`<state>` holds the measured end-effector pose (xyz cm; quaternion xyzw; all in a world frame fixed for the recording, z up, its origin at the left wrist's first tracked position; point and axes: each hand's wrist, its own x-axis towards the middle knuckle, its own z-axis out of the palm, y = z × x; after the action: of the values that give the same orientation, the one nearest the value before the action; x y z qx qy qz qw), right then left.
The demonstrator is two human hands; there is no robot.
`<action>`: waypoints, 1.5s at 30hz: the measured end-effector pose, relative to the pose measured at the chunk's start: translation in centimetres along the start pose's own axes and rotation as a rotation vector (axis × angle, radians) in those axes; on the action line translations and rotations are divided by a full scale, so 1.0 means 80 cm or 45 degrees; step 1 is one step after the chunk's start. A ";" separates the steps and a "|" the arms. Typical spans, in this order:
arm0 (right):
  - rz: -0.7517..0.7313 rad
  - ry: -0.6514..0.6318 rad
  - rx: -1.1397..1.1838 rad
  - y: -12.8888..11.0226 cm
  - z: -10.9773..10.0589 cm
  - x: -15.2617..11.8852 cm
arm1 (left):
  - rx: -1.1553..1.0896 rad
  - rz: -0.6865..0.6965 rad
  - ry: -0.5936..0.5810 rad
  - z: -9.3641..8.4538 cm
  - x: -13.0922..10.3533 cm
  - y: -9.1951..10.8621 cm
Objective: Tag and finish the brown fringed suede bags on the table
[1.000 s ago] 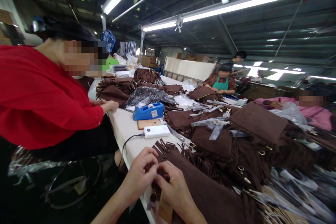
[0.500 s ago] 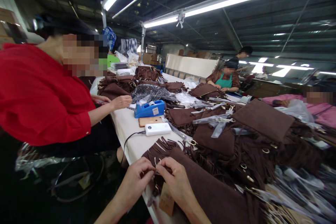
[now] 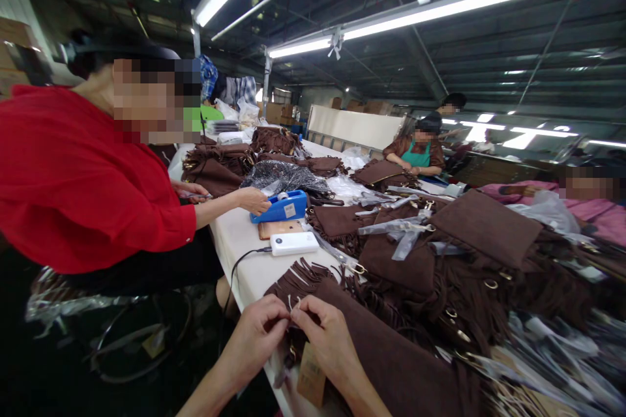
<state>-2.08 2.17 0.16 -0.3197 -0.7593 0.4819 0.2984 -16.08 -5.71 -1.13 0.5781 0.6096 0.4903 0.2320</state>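
Note:
My left hand [image 3: 261,335] and my right hand [image 3: 323,332] meet at the table's near edge, fingertips pinched close together. Both grip a thin white string [image 3: 292,303], whose ends stick up between them. A brown cardboard tag [image 3: 311,374] hangs just below my right hand. Beneath and beside my hands lies a dark brown fringed bag [image 3: 386,345], its fringe [image 3: 300,275] spread beyond my fingertips. The knot or loop of the string is hidden by my fingers.
A white power bank [image 3: 294,244] with a black cable, a phone [image 3: 280,229] and a blue tape dispenser [image 3: 280,206] sit ahead. Brown bags [image 3: 489,225] are heaped to the right. A person in a red top [image 3: 98,189] sits at left; others work farther back.
The red-sleeved person's hand has moved right to the tape dispenser. My hands have stayed nearly in place, still pinching the string.

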 end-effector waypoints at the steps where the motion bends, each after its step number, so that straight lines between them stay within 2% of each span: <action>1: -0.004 -0.002 0.002 0.001 0.000 0.000 | -0.009 -0.005 -0.003 0.000 0.000 0.001; 11: -0.057 0.000 0.018 0.009 0.001 0.001 | -0.046 -0.063 -0.100 -0.006 0.012 -0.006; 18: -0.049 -0.013 0.011 0.004 0.000 -0.001 | -0.016 -0.030 -0.059 -0.004 0.008 -0.006; 23: -0.042 0.016 -0.015 0.002 0.001 0.000 | -0.066 -0.075 0.057 0.005 0.005 -0.008; 26: -0.031 0.037 -0.050 0.001 0.002 0.001 | -0.226 -0.164 0.088 0.011 0.003 -0.012; 30: -0.013 0.040 -0.017 0.000 -0.003 0.002 | -0.546 -0.419 0.043 0.013 0.003 -0.013; 34: 0.138 -0.222 0.242 0.000 -0.015 0.000 | -0.888 -0.580 -0.042 0.009 0.005 -0.006; 37: 0.195 -0.336 0.416 -0.002 -0.025 -0.002 | -1.178 -0.643 -0.103 0.006 0.008 0.001; 40: 0.196 -0.309 0.564 -0.003 -0.031 -0.003 | -1.342 -0.665 -0.044 0.003 0.011 0.003; 45: 0.352 -0.235 0.872 0.001 -0.037 -0.002 | -1.381 -0.664 -0.002 -0.001 0.009 -0.003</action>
<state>0.24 3.68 1.13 -0.2561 -0.5277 0.7702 0.2506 -16.42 -5.04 -1.06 0.2089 0.3939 0.6579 0.6069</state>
